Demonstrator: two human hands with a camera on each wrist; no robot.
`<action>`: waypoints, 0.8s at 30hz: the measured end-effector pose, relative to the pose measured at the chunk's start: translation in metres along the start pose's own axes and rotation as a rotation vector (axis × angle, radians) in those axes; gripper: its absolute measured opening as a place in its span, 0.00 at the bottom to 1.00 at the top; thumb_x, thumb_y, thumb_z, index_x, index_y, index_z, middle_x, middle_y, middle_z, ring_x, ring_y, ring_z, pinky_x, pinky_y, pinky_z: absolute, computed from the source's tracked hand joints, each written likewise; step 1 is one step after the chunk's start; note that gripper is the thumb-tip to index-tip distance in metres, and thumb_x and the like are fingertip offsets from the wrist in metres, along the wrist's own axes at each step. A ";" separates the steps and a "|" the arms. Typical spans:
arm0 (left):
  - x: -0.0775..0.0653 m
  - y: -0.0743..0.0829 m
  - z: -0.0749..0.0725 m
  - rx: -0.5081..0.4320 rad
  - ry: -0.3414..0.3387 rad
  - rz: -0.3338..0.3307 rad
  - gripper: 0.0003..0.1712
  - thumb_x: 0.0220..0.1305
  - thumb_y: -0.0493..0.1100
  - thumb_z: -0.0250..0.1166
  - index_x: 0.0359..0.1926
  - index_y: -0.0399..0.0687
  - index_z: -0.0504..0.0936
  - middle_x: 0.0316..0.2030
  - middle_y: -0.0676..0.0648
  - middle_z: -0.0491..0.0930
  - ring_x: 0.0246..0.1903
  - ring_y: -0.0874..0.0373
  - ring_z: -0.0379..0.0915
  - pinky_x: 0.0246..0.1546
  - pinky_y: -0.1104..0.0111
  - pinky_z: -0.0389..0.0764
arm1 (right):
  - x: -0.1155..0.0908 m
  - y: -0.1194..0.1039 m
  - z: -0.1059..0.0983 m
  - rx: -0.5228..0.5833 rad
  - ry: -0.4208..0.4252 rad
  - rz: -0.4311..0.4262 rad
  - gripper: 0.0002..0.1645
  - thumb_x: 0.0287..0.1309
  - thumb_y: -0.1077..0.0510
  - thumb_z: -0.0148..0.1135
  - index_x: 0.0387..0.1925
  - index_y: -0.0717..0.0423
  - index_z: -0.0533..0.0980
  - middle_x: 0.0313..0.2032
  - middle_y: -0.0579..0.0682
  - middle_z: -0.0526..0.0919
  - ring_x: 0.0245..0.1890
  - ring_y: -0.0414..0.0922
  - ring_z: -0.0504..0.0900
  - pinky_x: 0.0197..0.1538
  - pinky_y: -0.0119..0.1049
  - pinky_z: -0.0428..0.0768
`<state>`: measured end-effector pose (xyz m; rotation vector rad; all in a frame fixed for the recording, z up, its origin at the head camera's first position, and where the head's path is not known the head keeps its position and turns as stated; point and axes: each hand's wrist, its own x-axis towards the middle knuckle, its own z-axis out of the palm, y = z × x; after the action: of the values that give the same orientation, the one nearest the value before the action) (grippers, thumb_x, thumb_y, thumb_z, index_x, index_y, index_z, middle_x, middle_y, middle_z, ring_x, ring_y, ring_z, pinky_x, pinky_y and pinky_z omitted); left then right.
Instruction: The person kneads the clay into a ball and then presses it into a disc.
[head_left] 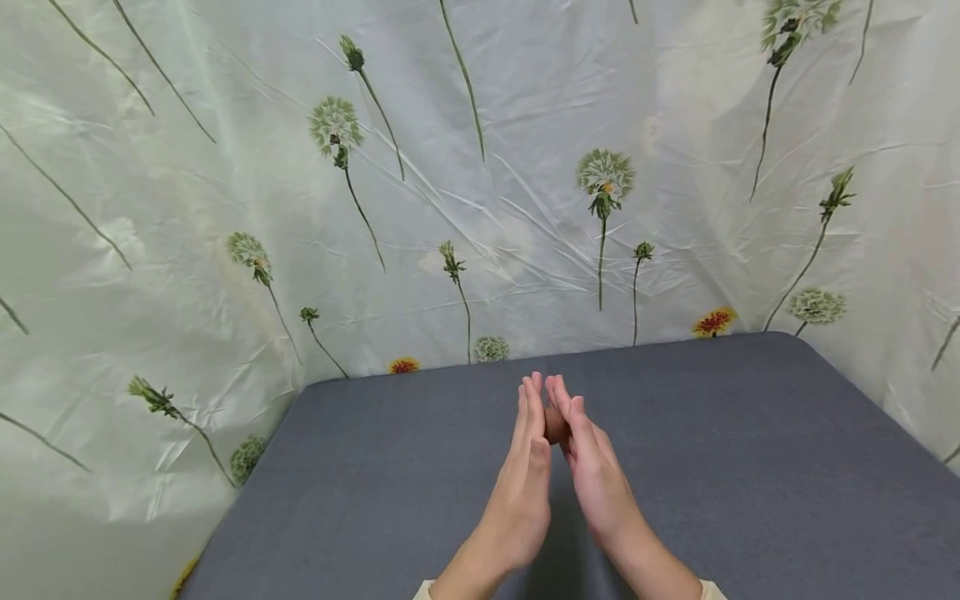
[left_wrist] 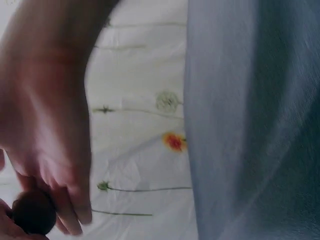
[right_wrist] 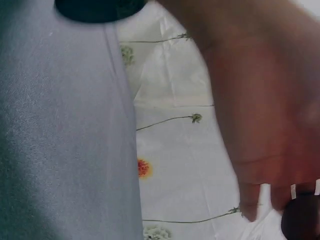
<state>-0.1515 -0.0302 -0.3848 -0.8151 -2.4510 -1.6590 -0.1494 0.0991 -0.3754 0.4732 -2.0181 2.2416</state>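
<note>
A small brown ball (head_left: 556,426) sits between my two raised hands, near the fingers. My left hand (head_left: 519,500) presses it from the left with fingers straight and pointing forward. From the other side my right hand (head_left: 600,479) meets it, fingers also extended, so the palms face each other with a gap lower down. The left wrist view shows the ball (left_wrist: 34,212), dark and in shadow, at the lower left beside fingertips. At the lower right of the right wrist view the ball (right_wrist: 301,220) is partly cut off by the frame edge.
Below the hands lies a grey cloth-covered table (head_left: 390,475) with rounded far corners. Behind it hangs a pale, wrinkled curtain (head_left: 525,208) printed with dandelions. A dark rounded object (right_wrist: 97,9) shows at the top of the right wrist view.
</note>
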 end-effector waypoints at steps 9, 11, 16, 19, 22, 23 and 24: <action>0.007 0.009 -0.028 0.022 0.131 0.105 0.32 0.89 0.55 0.20 0.87 0.65 0.29 0.88 0.59 0.32 0.87 0.56 0.21 0.82 0.34 0.35 | -0.005 0.006 0.018 0.037 -0.130 0.115 0.45 0.87 0.35 0.18 0.86 0.60 0.46 0.85 0.59 0.51 0.85 0.62 0.51 0.81 0.71 0.46; 0.010 0.006 -0.037 0.014 0.159 0.103 0.32 0.89 0.55 0.19 0.87 0.64 0.29 0.88 0.58 0.32 0.86 0.54 0.39 0.82 0.37 0.42 | -0.009 0.006 0.024 0.009 -0.172 0.121 0.44 0.87 0.36 0.18 0.86 0.62 0.47 0.85 0.61 0.51 0.84 0.63 0.53 0.81 0.71 0.50; 0.016 -0.008 -0.052 0.013 0.195 0.052 0.33 0.89 0.57 0.21 0.87 0.63 0.31 0.88 0.56 0.34 0.82 0.49 0.52 0.81 0.36 0.46 | -0.011 0.002 0.033 -0.011 -0.193 0.051 0.39 0.89 0.41 0.21 0.85 0.63 0.48 0.85 0.58 0.49 0.85 0.58 0.51 0.82 0.60 0.52; 0.018 -0.013 -0.048 0.009 0.154 0.028 0.33 0.90 0.57 0.22 0.87 0.62 0.31 0.88 0.56 0.35 0.87 0.50 0.30 0.82 0.33 0.39 | -0.009 -0.002 0.029 -0.028 -0.124 0.008 0.38 0.89 0.42 0.21 0.84 0.61 0.52 0.85 0.54 0.52 0.85 0.53 0.51 0.82 0.58 0.52; 0.016 -0.014 -0.033 -0.004 0.073 0.006 0.34 0.89 0.58 0.23 0.87 0.62 0.28 0.88 0.57 0.34 0.87 0.51 0.28 0.82 0.33 0.40 | -0.006 -0.005 0.017 -0.056 -0.045 -0.034 0.38 0.89 0.43 0.21 0.84 0.61 0.55 0.85 0.52 0.55 0.86 0.53 0.49 0.82 0.64 0.51; 0.015 -0.013 -0.027 -0.008 0.044 -0.001 0.34 0.89 0.59 0.23 0.86 0.62 0.27 0.88 0.58 0.34 0.87 0.51 0.28 0.82 0.33 0.41 | -0.004 -0.006 0.012 -0.063 -0.024 -0.041 0.39 0.89 0.42 0.21 0.84 0.61 0.56 0.85 0.51 0.55 0.86 0.54 0.48 0.82 0.67 0.50; 0.014 -0.012 -0.021 -0.008 0.017 -0.006 0.34 0.89 0.59 0.23 0.86 0.62 0.26 0.87 0.59 0.33 0.87 0.52 0.28 0.82 0.33 0.41 | -0.003 -0.006 0.007 -0.062 -0.005 -0.048 0.39 0.89 0.42 0.21 0.84 0.62 0.56 0.85 0.51 0.55 0.87 0.55 0.47 0.82 0.69 0.48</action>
<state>-0.1737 -0.0465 -0.3814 -0.7922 -2.4398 -1.6720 -0.1440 0.0935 -0.3699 0.5157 -2.0492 2.1463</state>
